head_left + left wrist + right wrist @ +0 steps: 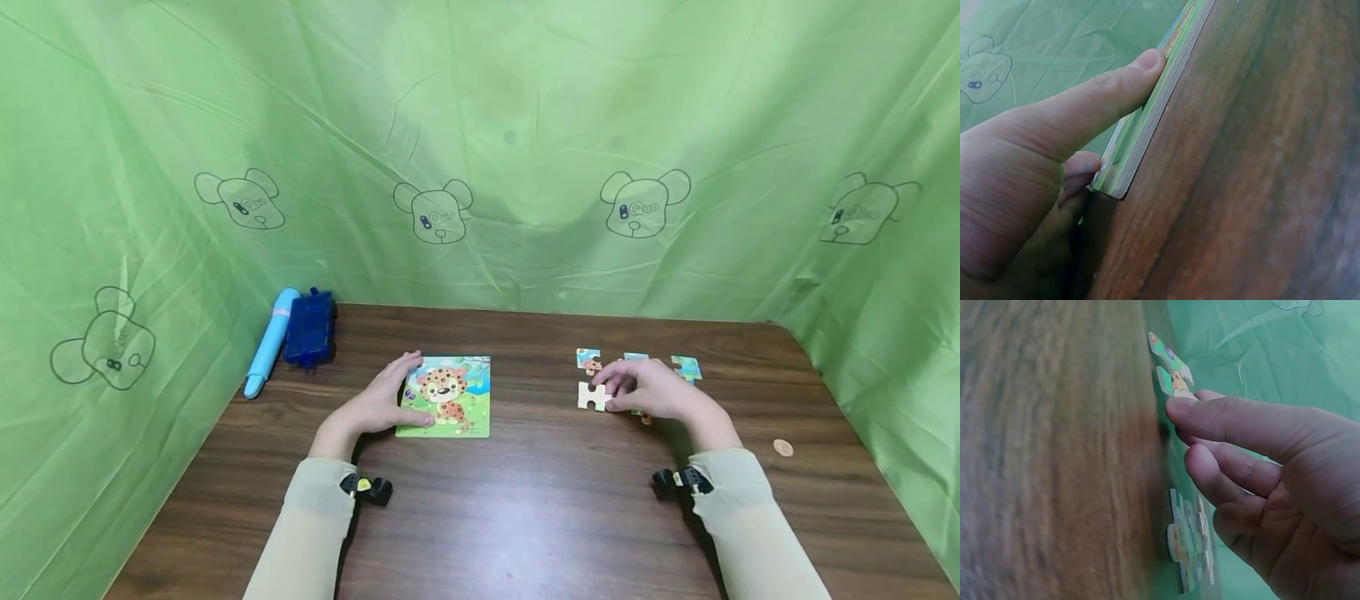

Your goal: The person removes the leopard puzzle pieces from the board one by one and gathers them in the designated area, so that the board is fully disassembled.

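Note:
My left hand [380, 402] rests at the left side of a square puzzle board [465, 421] with a cartoon leopard picture. The straight thumb [1129, 75] lies along its front, and another fingertip touches its left edge. Farther right, my right hand [652, 388] pinches a puzzle piece [1174, 384] between thumb and index finger. From the head view this piece [590, 397] looks whitish. Just beyond it lies another puzzle piece [587, 358]. Several more puzzle pieces [1179, 540] lie under and behind the hand, partly hidden.
At the back left, a light blue stick-shaped object [268, 346] leans against a dark blue box [310, 329]. A small round disc [783, 447] lies on the wooden table [510, 517] at the right. Green fabric [510, 275] hangs around the table's back and sides.

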{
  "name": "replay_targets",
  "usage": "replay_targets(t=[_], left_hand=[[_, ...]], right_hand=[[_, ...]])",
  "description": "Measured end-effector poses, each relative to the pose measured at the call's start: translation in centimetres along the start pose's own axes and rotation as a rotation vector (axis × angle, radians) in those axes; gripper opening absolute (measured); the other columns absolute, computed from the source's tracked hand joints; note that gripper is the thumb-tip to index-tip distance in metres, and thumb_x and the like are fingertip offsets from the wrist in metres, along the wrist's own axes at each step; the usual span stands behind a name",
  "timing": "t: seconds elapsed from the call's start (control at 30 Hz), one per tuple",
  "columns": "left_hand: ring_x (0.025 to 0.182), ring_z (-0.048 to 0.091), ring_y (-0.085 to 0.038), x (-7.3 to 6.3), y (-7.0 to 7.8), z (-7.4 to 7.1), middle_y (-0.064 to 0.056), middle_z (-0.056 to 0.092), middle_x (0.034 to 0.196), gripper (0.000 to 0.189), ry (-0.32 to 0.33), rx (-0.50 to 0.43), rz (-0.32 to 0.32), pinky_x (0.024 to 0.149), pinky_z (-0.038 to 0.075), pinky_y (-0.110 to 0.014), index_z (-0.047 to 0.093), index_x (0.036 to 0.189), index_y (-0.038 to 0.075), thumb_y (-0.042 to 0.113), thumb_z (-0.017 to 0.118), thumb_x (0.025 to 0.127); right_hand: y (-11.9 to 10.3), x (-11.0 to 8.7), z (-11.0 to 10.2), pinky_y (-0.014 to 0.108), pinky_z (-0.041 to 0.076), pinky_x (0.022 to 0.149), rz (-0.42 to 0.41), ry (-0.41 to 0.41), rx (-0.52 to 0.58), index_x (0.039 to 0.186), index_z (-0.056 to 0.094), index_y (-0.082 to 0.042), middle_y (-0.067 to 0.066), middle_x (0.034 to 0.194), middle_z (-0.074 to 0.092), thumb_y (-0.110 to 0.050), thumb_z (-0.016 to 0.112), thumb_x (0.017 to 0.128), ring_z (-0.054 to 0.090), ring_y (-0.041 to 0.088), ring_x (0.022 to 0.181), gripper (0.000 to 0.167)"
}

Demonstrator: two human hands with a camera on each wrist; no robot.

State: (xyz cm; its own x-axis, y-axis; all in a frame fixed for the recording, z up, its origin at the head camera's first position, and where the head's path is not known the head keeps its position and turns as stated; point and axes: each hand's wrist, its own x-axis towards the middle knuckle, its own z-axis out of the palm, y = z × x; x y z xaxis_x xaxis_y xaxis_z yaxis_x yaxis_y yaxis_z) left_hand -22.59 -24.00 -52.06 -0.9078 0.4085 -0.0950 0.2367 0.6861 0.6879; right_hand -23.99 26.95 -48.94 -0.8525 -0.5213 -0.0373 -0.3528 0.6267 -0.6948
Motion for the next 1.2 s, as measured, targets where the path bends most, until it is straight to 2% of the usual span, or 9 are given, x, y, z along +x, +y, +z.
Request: replay_targets(t=[0.27, 0.53, 0.67, 0.9, 1.07, 1.2], left_hand=[[0.168, 0.01, -0.041, 0.33, 0.31, 0.03, -0.013, 0.017, 0.182, 0.123, 0.001, 0.0, 0.001, 0.129, 0.018, -0.07, 0.028, 0.173, 0.008, 0.056, 0.095, 0.082], [0.168, 0.011, -0.041, 0.52, 0.55, -0.16, -0.013, 0.018, 0.182, 0.123, -0.005, 0.004, 0.004, 0.13, 0.018, -0.069, 0.028, 0.173, 0.008, 0.055, 0.095, 0.082], [0.168, 0.011, -0.041, 0.57, 0.39, -0.23, -0.013, 0.017, 0.182, 0.123, -0.006, 0.006, 0.011, 0.13, 0.018, -0.069, 0.028, 0.173, 0.008, 0.056, 0.095, 0.082], [0.168, 0.009, -0.04, 0.33, -0.15, -0.19, -0.012, 0.016, 0.183, 0.125, -0.008, 0.029, -0.004, 0.129, 0.019, -0.069, 0.026, 0.174, 0.01, 0.059, 0.094, 0.081], [0.168, 0.009, -0.042, 0.05, -0.35, -0.04, -0.014, 0.017, 0.182, 0.124, -0.005, 0.03, -0.006, 0.129, 0.018, -0.071, 0.025, 0.174, 0.01, 0.058, 0.093, 0.082], [0.168, 0.009, -0.041, 0.13, -0.28, 0.04, -0.013, 0.017, 0.182, 0.124, -0.005, 0.02, -0.006, 0.129, 0.017, -0.07, 0.026, 0.174, 0.01, 0.057, 0.094, 0.082]], right_hand=[[0.17, -0.06, -0.3, 0.029, 0.054, 0.075, 0.025, -0.014, -0.029, 0.124, 0.081, -0.014, 0.0, 0.098, 0.072, -0.009, 0.09, 0.091, 0.065, 0.016, 0.09, 0.035], [0.13, -0.13, -0.48, 0.029, 0.055, 0.076, 0.02, -0.026, -0.022, 0.123, 0.081, -0.01, 0.004, 0.107, 0.073, -0.006, 0.089, 0.091, 0.065, 0.018, 0.092, 0.033], [0.08, -0.09, -0.54, 0.028, 0.055, 0.077, 0.025, -0.03, -0.015, 0.124, 0.081, -0.009, 0.004, 0.106, 0.073, -0.007, 0.089, 0.091, 0.065, 0.017, 0.092, 0.034], [-0.37, 0.03, -0.28, 0.027, 0.055, 0.068, 0.02, -0.036, 0.023, 0.129, 0.077, -0.002, 0.008, 0.108, 0.072, -0.007, 0.089, 0.091, 0.064, 0.017, 0.089, 0.04], [-0.3, 0.13, 0.04, 0.027, 0.055, 0.072, -0.022, -0.039, -0.013, 0.125, 0.08, -0.004, 0.007, 0.105, 0.07, -0.006, 0.089, 0.09, 0.065, 0.015, 0.088, 0.036], [-0.34, 0.13, 0.06, 0.027, 0.055, 0.07, -0.01, -0.042, -0.03, 0.125, 0.079, -0.003, 0.006, 0.105, 0.07, -0.006, 0.089, 0.09, 0.065, 0.013, 0.086, 0.036]])
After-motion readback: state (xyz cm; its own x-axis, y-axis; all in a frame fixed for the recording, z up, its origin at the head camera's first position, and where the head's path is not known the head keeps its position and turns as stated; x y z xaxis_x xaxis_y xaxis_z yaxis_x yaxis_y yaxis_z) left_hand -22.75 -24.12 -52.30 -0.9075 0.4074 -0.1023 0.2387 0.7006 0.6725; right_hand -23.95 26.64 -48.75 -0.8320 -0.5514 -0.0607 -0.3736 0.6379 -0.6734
